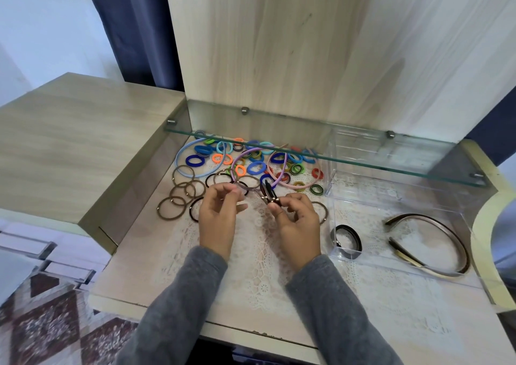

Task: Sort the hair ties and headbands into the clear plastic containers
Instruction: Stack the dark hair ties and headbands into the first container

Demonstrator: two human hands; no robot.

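- Right hand (297,219): grip clamped on a bundle of dark hair ties (268,193), pinched near their metal beads and held above the surface (134,281), left of the clear container (435,197).
- Left hand (219,214): grip appears closed on a thin brown tie (249,183) that meets the bundle.
- The container holds brown headbands (435,239). The coloured ties (257,166) lie unsorted under the glass shelf (307,152).
- Risk: adding another loop loosens the pinch, so the springy bundle scatters.
- Risk: a bead snags the lace cloth (259,267) in transfer, and ties fall short of the container.
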